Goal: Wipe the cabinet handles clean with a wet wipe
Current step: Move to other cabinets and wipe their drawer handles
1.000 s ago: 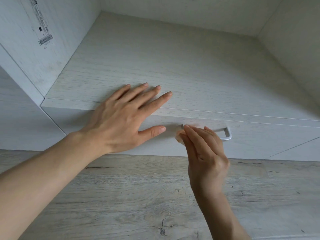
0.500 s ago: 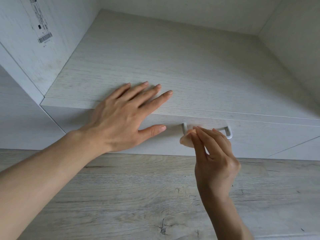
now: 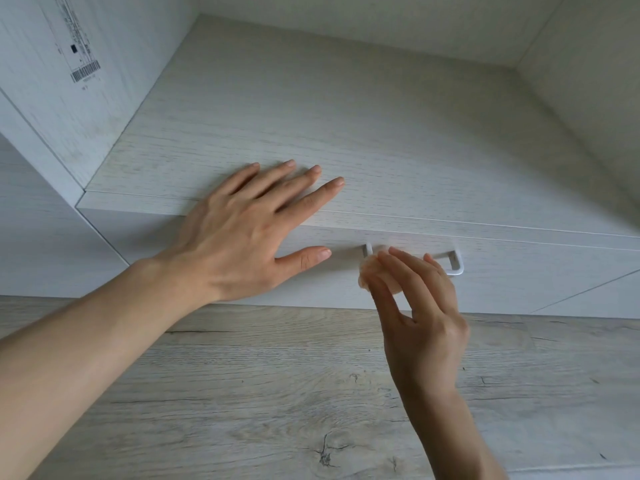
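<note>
A white bar handle (image 3: 454, 261) sits on the front of a pale wood-grain cabinet drawer (image 3: 519, 282). My right hand (image 3: 415, 306) pinches a small folded wet wipe (image 3: 372, 271) between thumb and fingers and holds it against the left half of the handle; the handle's middle is hidden behind my fingers. My left hand (image 3: 249, 230) lies flat with fingers spread on the cabinet's top panel (image 3: 346, 116), its thumb hanging over the drawer front, left of the handle.
Pale cabinet walls rise at the left, back and right of the top panel. A barcode label (image 3: 83, 60) is stuck on the left wall. A grey wood-look floor (image 3: 277, 393) lies below the drawer front.
My right hand with the wipe has slid slightly rightward along the handle and dropped a little, uncovering the handle's left post. My left hand has stayed in place.
</note>
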